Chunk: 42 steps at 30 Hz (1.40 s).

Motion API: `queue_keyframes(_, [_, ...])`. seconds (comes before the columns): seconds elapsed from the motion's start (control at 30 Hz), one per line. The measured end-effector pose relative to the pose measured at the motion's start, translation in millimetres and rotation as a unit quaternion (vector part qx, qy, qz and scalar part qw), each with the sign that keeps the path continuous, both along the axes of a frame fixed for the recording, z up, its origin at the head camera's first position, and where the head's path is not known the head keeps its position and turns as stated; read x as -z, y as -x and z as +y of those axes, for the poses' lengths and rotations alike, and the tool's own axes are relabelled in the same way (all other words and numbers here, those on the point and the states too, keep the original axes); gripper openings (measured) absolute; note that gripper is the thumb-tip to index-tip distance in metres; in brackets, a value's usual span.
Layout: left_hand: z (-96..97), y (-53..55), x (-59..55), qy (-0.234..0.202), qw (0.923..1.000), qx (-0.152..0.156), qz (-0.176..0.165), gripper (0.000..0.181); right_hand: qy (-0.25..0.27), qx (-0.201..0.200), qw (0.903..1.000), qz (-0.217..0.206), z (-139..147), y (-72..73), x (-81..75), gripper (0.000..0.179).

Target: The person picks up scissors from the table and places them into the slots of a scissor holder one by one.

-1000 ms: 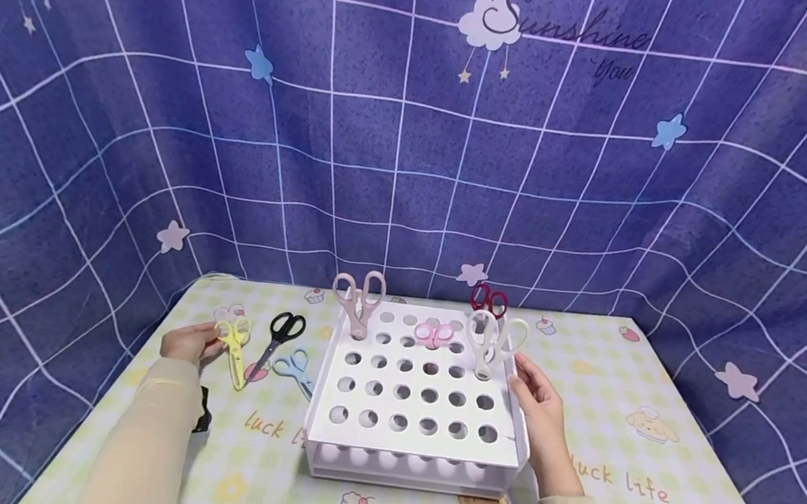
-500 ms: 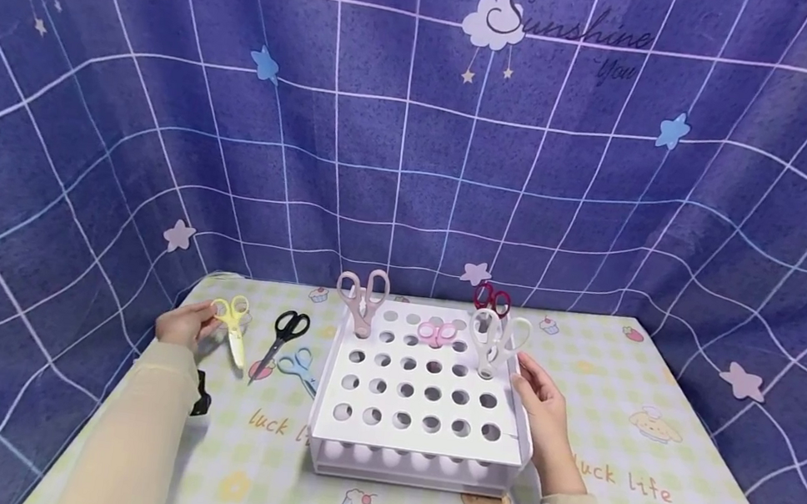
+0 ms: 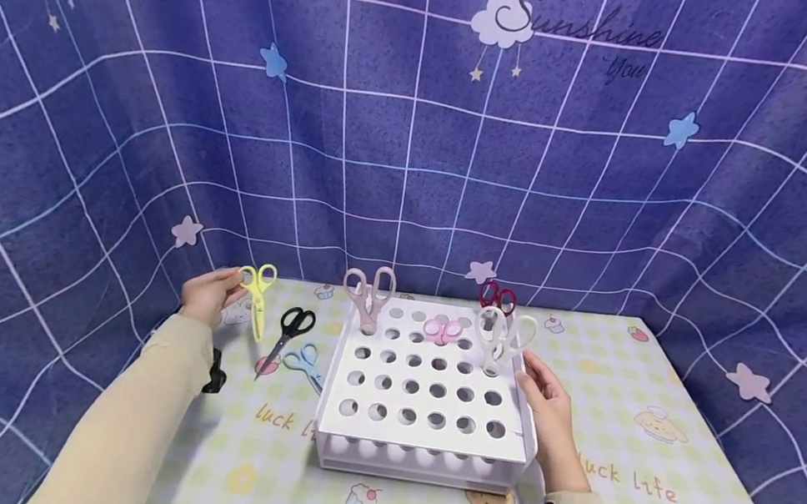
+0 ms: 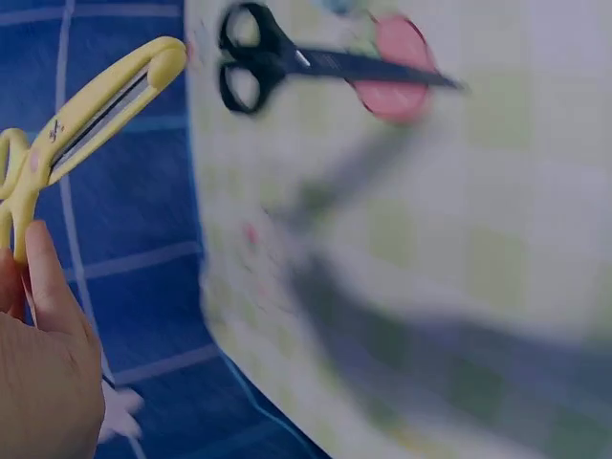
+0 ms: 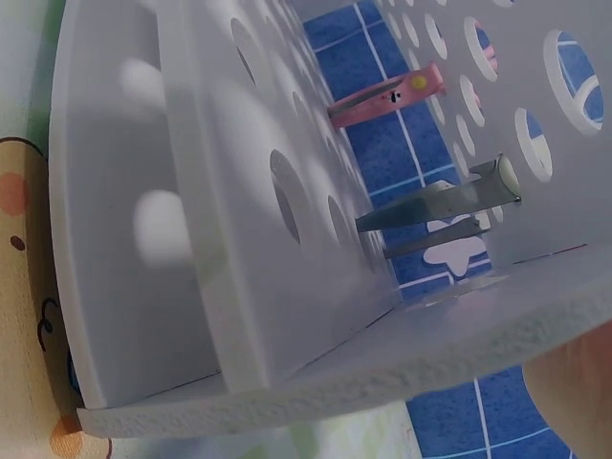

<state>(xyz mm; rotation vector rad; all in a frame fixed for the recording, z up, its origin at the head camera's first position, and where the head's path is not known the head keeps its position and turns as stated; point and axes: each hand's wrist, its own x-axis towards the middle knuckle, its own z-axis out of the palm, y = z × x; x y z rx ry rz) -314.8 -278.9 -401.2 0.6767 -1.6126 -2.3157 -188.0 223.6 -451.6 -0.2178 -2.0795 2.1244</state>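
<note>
In the head view my left hand pinches a handle loop of yellow scissors, which hang blade-down above the table's far left. The left wrist view shows these yellow scissors with a metal edge along the plastic blade. My right hand holds the right side of a white holed rack, thumb and fingertips at its edge. Standing in the rack are mauve scissors, pink scissors, dark red scissors and white scissors. Blades under its top show in the right wrist view.
Black scissors and light blue scissors lie on the checked tablecloth left of the rack. A blue patterned curtain hangs behind the table and at both sides.
My left hand has lifted the yellow scissors off the tablecloth, up and toward the back. The right hand keeps its place at the rack. The head view has shifted slightly.
</note>
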Motion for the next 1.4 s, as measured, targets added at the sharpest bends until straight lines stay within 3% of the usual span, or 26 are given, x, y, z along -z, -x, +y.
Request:
queue_keyframes(0.23, [41.9,-3.1,-41.9,0.015,0.9983,0.056,0.010,0.045,0.006,0.001,1.0000,-0.006,1.0,1.3,2.5,0.046])
queue_keyframes(0.43, [65.2,-4.2,-59.2,0.017,0.9957,0.082,0.041,0.045,0.014,-0.001,0.9999,-0.005,1.3,1.4,2.6,0.047])
queue_keyframes(0.73, [74.6,-0.8,-62.5,0.022,0.9946,0.055,0.085,0.041,0.008,0.001,1.0000,-0.003,0.3,1.7,2.6,0.046])
queue_keyframes(0.9, [83.1,-4.7,-64.8,0.016,0.9923,0.044,0.114,0.040,0.009,0.005,0.9999,-0.008,1.4,1.5,1.8,0.046])
queue_keyframes(1.13, [91.2,-18.4,-68.8,0.016,0.9860,0.039,0.162,0.036,0.013,-0.001,0.9999,-0.005,1.0,0.7,1.1,0.047])
queue_keyframes(1.4, [95.7,-41.0,-68.7,0.024,0.9814,0.045,0.185,0.025,0.015,0.000,0.9998,-0.016,-1.2,0.9,2.7,0.046])
